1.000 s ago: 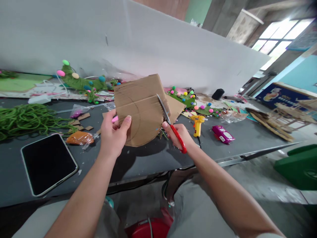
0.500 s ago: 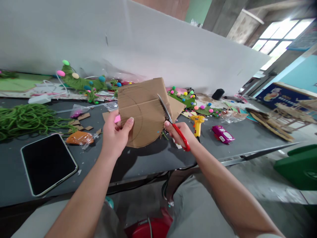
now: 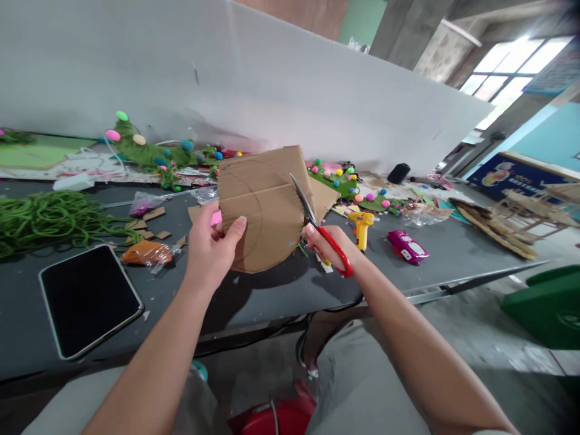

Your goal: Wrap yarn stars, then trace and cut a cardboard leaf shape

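**Cardboard moved a little right and up while the scissors closed in on the drawn curve**

At the far left of the counter point(image 3: 281, 290) lay a heap of green cord point(image 3: 49, 219), and nearer stood a dark tablet point(image 3: 88, 297), both in the same places as one second before. The left hand point(image 3: 211, 251) was closed on the lower left part of the cardboard sheet point(image 3: 260, 208), thumb on the near face and fingers behind it. Compared with one second before, the sheet was carried slightly to the right and a bit higher, and it was turned a little, so its rounded cut edge came closer to the blades. I judged that the cut along the pencil arc was going on, with the lower part already rounded and the upper corners still square.

The sheet was held above the counter, almost upright, its fold line running left to right and rising slightly to the right. The red-handled scissors point(image 3: 317, 226) pointed up and to the far left, long axis diagonal, blades at the right edge of the sheet. The right hand point(image 3: 328, 248) gripped the handles. Farther right a yellow glue gun point(image 3: 361, 226) lay on the counter.
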Action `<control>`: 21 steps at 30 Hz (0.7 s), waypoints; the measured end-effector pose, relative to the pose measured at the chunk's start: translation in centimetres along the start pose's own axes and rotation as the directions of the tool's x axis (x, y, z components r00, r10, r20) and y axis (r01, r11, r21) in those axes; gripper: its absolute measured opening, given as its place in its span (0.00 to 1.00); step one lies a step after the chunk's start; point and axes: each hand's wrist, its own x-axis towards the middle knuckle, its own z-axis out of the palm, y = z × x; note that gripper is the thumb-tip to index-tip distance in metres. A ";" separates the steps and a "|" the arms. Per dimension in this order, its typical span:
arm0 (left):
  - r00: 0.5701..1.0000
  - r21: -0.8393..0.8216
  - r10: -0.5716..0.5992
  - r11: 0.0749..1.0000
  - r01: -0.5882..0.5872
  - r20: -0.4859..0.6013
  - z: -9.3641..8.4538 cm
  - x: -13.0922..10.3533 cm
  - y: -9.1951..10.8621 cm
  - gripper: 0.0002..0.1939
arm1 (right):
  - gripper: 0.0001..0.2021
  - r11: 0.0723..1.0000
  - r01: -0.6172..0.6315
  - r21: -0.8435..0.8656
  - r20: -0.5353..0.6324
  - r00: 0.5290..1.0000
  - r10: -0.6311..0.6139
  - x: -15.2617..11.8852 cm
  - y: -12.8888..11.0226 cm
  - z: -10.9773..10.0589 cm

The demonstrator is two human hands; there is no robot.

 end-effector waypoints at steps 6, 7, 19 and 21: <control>1.000 -0.002 -0.002 1.000 0.002 -0.008 0.0 -0.1 0.0 0.23 | 0.37 0.997 -0.039 -0.070 -0.083 0.996 0.033 0.1 -0.2 0.3; 1.000 -0.009 -0.006 1.000 0.006 -0.015 0.0 -0.1 -0.1 0.23 | 0.37 0.996 -0.034 -0.083 -0.104 0.994 0.025 0.1 -0.2 0.4; 0.996 -0.116 -0.088 0.990 0.086 -0.013 0.3 -0.2 -0.3 0.21 | 0.36 0.999 -0.045 -0.012 -0.112 0.993 0.044 0.0 0.0 1.1; 0.996 -0.122 -0.088 0.989 0.085 -0.018 0.3 -0.1 -0.4 0.22 | 0.36 0.998 -0.052 0.028 -0.080 0.995 0.054 -0.1 -0.1 1.1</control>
